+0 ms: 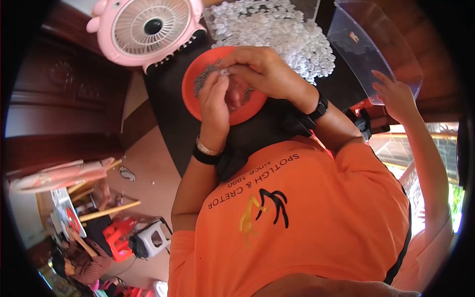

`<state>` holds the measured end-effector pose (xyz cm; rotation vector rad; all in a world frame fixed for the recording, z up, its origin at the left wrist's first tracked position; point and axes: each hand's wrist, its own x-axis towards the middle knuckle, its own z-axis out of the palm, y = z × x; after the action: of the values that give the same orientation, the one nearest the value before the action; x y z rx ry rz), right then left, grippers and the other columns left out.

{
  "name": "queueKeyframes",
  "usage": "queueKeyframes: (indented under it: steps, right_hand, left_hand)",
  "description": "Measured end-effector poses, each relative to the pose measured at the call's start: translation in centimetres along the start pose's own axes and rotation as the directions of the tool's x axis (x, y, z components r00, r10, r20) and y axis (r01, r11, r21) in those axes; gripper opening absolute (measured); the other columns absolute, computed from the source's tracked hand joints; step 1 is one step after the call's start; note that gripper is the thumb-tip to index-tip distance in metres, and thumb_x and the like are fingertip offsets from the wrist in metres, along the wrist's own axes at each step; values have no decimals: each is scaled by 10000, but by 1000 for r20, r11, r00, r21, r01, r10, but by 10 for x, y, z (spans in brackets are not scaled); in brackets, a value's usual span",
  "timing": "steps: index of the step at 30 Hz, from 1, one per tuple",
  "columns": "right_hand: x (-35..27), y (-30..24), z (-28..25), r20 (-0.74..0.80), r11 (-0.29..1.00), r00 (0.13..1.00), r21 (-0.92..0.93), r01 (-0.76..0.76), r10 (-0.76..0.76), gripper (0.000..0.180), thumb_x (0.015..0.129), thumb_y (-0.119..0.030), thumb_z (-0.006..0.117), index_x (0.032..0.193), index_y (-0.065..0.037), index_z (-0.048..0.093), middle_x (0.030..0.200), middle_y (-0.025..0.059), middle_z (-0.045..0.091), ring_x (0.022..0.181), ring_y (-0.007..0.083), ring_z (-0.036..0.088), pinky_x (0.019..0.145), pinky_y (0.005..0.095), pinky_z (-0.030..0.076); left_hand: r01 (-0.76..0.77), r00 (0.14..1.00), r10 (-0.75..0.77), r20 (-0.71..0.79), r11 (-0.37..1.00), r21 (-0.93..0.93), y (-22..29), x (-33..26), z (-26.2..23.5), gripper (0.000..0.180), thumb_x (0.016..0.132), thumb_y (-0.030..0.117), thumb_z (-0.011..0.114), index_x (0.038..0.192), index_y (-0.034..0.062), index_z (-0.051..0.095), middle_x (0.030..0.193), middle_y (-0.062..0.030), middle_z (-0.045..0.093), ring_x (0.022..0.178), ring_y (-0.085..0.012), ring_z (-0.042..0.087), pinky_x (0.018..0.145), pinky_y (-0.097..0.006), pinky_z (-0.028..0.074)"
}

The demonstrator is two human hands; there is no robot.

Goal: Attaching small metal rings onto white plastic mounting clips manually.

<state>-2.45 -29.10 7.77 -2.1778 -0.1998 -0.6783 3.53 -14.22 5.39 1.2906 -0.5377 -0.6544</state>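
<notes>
My left hand (214,101) and my right hand (267,72) meet over an orange bowl (189,96) in front of my chest. Between their fingertips is a small whitish plastic piece (224,72), gripped from both sides; its exact kind is too small to make out. Small grey metal pieces (202,83) lie in the bowl, partly hidden under my hands. Just beyond the bowl spreads a large heap of small, round, white translucent plastic pieces (277,37). The fingers of both hands are bent and closed.
A pink fan (148,29) stands at the far left of the dark table (166,99). At the right, another person's hand (396,96) touches a clear plastic tray (363,42). Stools (153,240) and another person (84,257) are at the lower left.
</notes>
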Motion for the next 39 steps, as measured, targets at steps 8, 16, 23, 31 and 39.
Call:
queueKeyframes:
  steps: [8,16,23,31,39]
  right_hand:
    - [2,-1,4,43,997,997,43,-59,57,133,820,-73,626,948,-47,651,853,94,664,769,262,655,682,326,523]
    - [-1,12,9,115,963,988,239,-127,102,190,835,-70,632,1021,-36,651,891,75,670,810,177,650,718,287,518]
    - [-4,18,13,177,854,952,422,-304,251,161,854,-77,647,1004,-19,650,858,48,662,790,107,611,705,259,501]
    - [-5,17,12,81,988,991,99,-116,109,171,799,-108,683,956,-47,657,809,69,664,751,182,651,679,282,515]
    - [-7,18,1,65,868,998,-494,40,-9,170,772,-182,650,921,-109,681,867,77,633,824,277,627,698,384,512]
  left_hand:
    - [26,1000,-27,-12,998,-58,-3,1,-7,245,946,248,414,881,43,532,659,-18,509,550,-93,477,501,-212,373]
    - [-7,1000,4,-31,995,-102,-6,5,-11,265,928,273,441,850,37,533,633,-29,505,534,-113,485,496,-225,367]
    - [36,997,-45,-55,987,-156,-7,6,-12,271,912,274,448,810,38,534,612,-30,502,507,-109,469,471,-220,358]
    - [32,998,-35,-58,998,-53,-7,6,-11,228,938,240,424,880,48,534,651,-7,503,553,-97,482,514,-219,351]
    - [-76,981,57,-185,992,-101,-3,10,-18,192,910,224,468,810,61,493,640,-21,474,548,-128,477,505,-242,360]
